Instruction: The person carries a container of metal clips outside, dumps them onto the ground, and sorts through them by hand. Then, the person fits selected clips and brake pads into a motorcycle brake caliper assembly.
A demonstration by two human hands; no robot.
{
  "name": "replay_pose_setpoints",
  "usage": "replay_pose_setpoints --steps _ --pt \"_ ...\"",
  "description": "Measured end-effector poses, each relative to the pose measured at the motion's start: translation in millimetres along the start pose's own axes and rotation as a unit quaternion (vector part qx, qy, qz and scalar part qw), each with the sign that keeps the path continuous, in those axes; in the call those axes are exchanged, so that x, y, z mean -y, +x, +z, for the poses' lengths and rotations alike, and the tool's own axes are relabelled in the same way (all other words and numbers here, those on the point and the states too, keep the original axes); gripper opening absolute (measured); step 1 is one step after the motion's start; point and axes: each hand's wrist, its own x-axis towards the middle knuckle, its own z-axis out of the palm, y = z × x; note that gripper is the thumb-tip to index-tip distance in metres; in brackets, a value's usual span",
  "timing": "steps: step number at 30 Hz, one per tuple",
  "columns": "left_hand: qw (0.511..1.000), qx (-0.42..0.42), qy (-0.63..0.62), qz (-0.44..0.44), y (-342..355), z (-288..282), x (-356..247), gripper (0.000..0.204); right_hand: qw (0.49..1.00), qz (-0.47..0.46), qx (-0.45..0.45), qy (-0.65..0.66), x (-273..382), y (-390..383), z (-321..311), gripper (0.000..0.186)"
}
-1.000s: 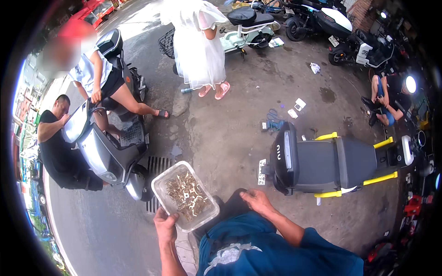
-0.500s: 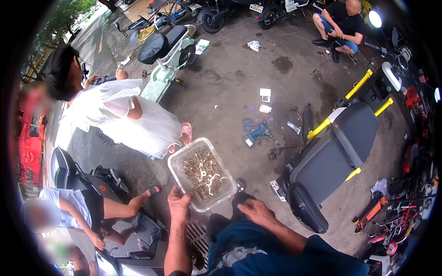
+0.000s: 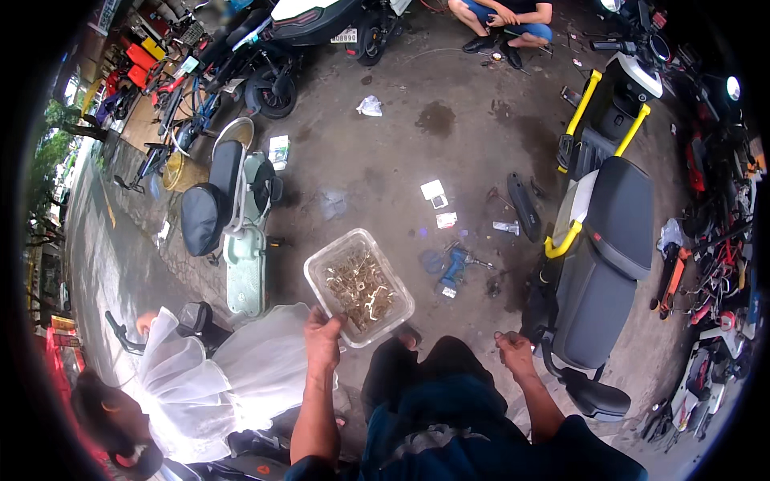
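Presently, in the head view, the left hand (image 3: 323, 341) grips a tub (image 3: 383, 326) at its near-left corner, above the ground (image 3: 385, 168). The right hand (image 3: 515, 353), fingers curled, is near the scooter (image 3: 605, 297); whether it holds anything cannot be told. Likely hazard: the one-corner grip lets the tub tilt, scattering metal bits (image 3: 361, 289) around the drill (image 3: 455, 268). A bump from the person in white (image 3: 265, 369), close by, could trigger it.

We see a blue cordless drill (image 3: 454, 271) on the ground (image 3: 385, 176) between a mint-green scooter (image 3: 245, 256) and a grey-seated scooter (image 3: 618, 210) with yellow rails (image 3: 584, 104); a crumpled white scrap (image 3: 370, 106) lies farther off.
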Motion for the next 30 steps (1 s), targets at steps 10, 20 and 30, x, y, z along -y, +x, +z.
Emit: replay_pose_setpoints --steps 10,20,30 --pt "0.970 0.167 0.175 0.010 252.3 72.5 -79.9 0.015 0.919 0.305 -0.228 0.105 -39.4 24.4 27.1 0.035" --pt "0.936 0.266 0.229 -0.009 488.6 167.6 -61.8 0.014 0.942 0.107 -0.224 0.225 111.5 288.2 113.1 0.030" --pt "0.829 0.423 0.364 -0.032 726.7 280.4 114.0 0.014 0.934 0.174 -0.162 0.267 69.7 593.6 318.0 0.025"
